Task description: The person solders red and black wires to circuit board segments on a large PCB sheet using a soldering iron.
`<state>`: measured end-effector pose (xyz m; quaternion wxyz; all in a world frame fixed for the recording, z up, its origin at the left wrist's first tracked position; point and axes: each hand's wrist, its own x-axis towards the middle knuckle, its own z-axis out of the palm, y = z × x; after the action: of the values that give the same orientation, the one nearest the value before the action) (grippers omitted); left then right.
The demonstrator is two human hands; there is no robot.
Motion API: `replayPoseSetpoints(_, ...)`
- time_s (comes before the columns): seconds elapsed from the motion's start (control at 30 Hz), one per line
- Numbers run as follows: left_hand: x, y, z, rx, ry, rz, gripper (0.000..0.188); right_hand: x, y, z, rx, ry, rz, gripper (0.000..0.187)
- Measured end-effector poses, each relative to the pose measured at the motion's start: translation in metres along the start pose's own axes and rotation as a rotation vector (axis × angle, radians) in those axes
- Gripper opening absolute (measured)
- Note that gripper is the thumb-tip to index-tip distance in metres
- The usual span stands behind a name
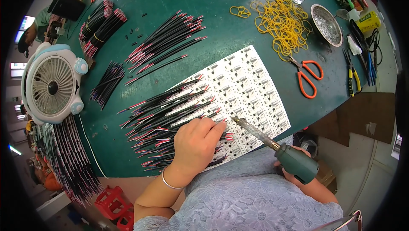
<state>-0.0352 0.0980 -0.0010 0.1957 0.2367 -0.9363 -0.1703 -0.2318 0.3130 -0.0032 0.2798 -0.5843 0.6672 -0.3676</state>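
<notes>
A white sheet of small circuit boards lies at the table's front, with rows of black-sleeved wires across its left part. Their bared red and white ends rest on the boards. My left hand is over the sheet, thumb and forefinger pinched on a wire at a board. In my right hand, mostly hidden behind the handle, is a soldering iron with a green grip. Its tip points left and comes down close to my left fingertips; whether it touches the joint I cannot tell.
Loose wires and tied bundles lie beyond the sheet, near a white fan. Yellow rubber bands, a metal bowl, orange-handled scissors and yellow-handled pliers are to the right. More wires hang over the left edge.
</notes>
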Motion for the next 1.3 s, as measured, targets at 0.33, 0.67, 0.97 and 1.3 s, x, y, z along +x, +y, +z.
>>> replayPoseSetpoints(0.33, 0.003, 0.0, -0.002, -0.028, 0.006, -0.006, 0.027, -0.008, 0.009, 0.005, 0.054, 0.017, 0.019, 0.02)
replayPoseSetpoints(0.67, 0.002, 0.0, -0.001, -0.034, 0.01, 0.016, 0.025, -0.008, 0.007, 0.003, 0.159, 0.027, 0.049, 0.022)
replayPoseSetpoints(0.97, 0.0, 0.006, -0.007, -0.046, -0.075, -0.017, 0.037, -0.005, 0.004, -0.012, 0.265, 0.015, 0.168, 0.032)
replayPoseSetpoints(1.3, -0.006, 0.002, -0.004, -0.001, -0.059, 0.067, 0.023, -0.015, 0.011, -0.003, 0.749, 0.09, 0.409, 0.026)
